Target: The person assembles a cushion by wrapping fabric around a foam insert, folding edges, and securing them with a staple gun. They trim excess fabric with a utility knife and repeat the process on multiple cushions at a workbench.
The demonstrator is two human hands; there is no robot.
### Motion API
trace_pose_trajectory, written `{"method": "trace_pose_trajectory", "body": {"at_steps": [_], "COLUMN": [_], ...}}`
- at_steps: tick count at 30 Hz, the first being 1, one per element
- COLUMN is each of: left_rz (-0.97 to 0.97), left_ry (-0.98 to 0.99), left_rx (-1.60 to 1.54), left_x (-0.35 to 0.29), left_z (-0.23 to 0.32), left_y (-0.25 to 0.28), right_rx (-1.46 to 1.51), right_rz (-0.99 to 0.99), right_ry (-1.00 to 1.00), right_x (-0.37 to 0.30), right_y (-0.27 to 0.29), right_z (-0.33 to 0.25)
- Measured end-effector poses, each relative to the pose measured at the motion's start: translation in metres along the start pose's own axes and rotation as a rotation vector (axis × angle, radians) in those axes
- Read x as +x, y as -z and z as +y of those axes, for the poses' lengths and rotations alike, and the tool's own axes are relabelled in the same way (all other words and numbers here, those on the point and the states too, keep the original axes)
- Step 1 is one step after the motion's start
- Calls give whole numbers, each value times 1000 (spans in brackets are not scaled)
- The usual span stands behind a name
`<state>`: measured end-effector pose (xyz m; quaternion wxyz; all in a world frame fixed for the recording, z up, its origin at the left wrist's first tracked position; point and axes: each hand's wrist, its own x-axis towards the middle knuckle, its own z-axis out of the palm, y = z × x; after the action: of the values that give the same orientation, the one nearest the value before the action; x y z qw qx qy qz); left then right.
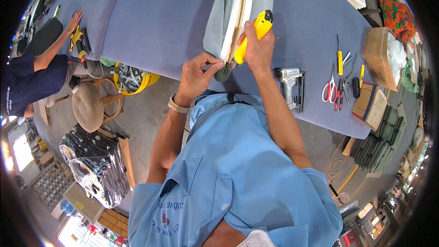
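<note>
A seat pad [247,4] stands on edge on the blue-grey covered table [160,27], its grey-green fabric spread to both sides of white padding and a brown, wood-like strip. My left hand [197,74] is closed, pinching the fabric at the pad's near end between thumb and fingers. In my right hand [259,50] is a yellow utility knife [260,25] with a black end cap. Its lower tip points at the same near end, close to my left fingertips; the blade itself is hard to make out. A silver staple gun [291,87] lies right of my right forearm.
Right of the staple gun lie red-handled scissors [329,90], a yellow-handled screwdriver [339,63], pliers and a cardboard box [380,59]. At left, a co-worker's hand [75,18] rests on the table near a yellow air tool [75,39]. Below stand a yellow bucket [148,81] and a tufted chair [88,105].
</note>
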<state>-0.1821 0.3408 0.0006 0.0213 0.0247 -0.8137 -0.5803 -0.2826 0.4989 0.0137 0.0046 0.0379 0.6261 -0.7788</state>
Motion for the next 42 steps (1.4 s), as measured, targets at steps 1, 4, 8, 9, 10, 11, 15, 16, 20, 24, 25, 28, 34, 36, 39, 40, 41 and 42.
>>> {"method": "trace_pose_trajectory", "body": {"at_steps": [1,4,8,9,10,11,15,16,20,24,25,28,34,36,39,40,41,42], "left_rz": [7,6,-9,-8,-10,-12,-23,-29,-51,-64,-61,-96,-96,-99,-88,-80,-72,-76], "left_ry": [-25,10,57,57,57,58,109,116,148,143,124,128,82,73,83,89,95,109], "left_rx": [-2,10,23,21,17,14,-9,-14,-47,-119,-132,-94,-78,-28,8,-9,-26,-26], "left_x": [0,1,2,2,1,0,-1,-2,-2,0,0,2,8,9,9,6,5,4], "left_z": [-1,5,12,10,7,5,6,5,5,0,-3,-1,11,14,10,6,4,4], "left_y": [-1,1,3,3,2,2,0,0,-3,-7,-8,-5,-4,-2,2,0,0,1], "right_rx": [-14,-45,-61,-65,-48,-31,-54,-67,-66,-42,-30,-1,68,85,77,79,80,81], "right_rz": [-5,-3,30,36,46,57,97,96,86,116,121,125,67,19,-19,-22,-24,-27], "right_ry": [0,-2,17,30,30,30,16,27,41,40,32,20,16,-5,-21,-20,-19,-19], "right_x": [0,-1,-4,-5,-5,-6,-9,-9,-6,-4,-4,-5,2,6,7,6,6,5], "right_y": [0,-1,-3,-4,-5,-6,-9,-8,-3,-4,-5,-4,-2,0,1,2,2,2], "right_z": [0,1,1,0,2,3,5,6,14,14,13,13,13,12,10,10,9,9]}}
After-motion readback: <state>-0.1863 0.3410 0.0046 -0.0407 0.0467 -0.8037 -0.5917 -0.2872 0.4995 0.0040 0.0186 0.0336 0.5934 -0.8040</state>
